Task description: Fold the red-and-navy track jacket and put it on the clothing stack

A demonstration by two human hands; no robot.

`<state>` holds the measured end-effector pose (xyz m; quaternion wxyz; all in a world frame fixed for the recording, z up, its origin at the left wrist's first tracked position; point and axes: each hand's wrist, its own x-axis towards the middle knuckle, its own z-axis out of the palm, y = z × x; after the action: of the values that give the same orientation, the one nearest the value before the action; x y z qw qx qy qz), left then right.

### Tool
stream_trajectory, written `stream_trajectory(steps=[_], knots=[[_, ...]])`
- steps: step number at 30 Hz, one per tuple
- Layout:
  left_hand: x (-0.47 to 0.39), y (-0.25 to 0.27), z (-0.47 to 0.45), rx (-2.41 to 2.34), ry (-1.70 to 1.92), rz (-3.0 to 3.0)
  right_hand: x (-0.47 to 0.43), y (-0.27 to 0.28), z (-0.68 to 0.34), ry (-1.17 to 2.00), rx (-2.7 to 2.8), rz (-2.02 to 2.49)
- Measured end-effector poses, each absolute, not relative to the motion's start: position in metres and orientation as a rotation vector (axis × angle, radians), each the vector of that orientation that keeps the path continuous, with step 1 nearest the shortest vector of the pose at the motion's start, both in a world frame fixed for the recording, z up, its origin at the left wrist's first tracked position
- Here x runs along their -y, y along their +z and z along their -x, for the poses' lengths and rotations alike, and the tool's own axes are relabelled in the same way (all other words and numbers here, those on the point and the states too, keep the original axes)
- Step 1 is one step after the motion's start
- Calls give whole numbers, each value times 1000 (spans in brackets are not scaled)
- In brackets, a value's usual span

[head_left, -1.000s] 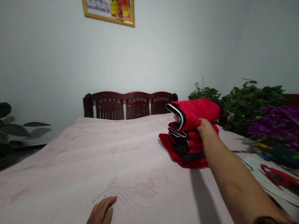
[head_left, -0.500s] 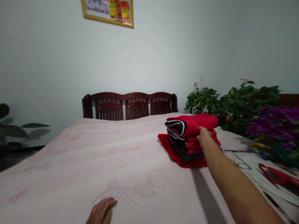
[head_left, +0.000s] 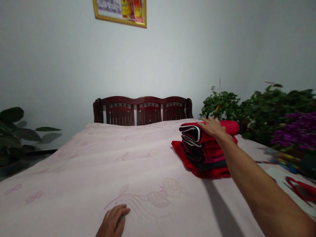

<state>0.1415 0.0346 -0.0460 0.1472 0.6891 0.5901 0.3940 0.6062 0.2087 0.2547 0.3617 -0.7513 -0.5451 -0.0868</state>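
Observation:
A stack of folded red and black garments (head_left: pixel 212 154) with white piping rises on the right part of the pink cloth (head_left: pixel 103 177). My right hand (head_left: pixel 212 125) lies across the top of the stack, its fingers spread and grasping nothing. At the bottom of the view, my left hand (head_left: pixel 114 220) rests on the cloth beside a printed rose. Its fingers are a little bent, the thumb is apart from them, and it holds nothing.
Behind the cloth stands a dark red wooden backrest (head_left: pixel 148 110). Green potted plants (head_left: pixel 222 103) and purple flowers (head_left: pixel 297 130) line the right side. A red-handled object (head_left: pixel 300 189) lies at the right edge. A leafy plant (head_left: pixel 17 131) stands at the left.
My right hand has gone from gripping the near side of the stack to lying flat on top. The view has turned slightly left. My left hand stays on the cloth.

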Motion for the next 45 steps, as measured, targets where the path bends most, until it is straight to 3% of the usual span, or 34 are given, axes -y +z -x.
stream_trajectory(steps=[3,7,13,17,22,25,33,45], knots=[[-35,-51,-144,-1707,1216,-1971,-222,224,-608,-82,1427,2032],[-34,-50,-142,-1697,1137,-2007,-224,218,-607,-132,1481,2034],[-30,-36,-145,-1724,1017,-2028,-174,219,-555,-575,1442,1575],[-28,-34,-147,-1732,990,-2062,-129,139,-483,-427,1676,1280],[-25,-45,-148,-1798,869,-2251,-100,11,-418,72,1873,1542],[-21,-54,-146,-1945,749,-2381,-89,-29,-407,147,1892,1682],[-12,-67,-125,-2293,604,-2405,-76,-35,-411,79,1982,1671],[-16,-74,-114,-2183,719,-2566,-78,-38,-409,2,2040,1628]])
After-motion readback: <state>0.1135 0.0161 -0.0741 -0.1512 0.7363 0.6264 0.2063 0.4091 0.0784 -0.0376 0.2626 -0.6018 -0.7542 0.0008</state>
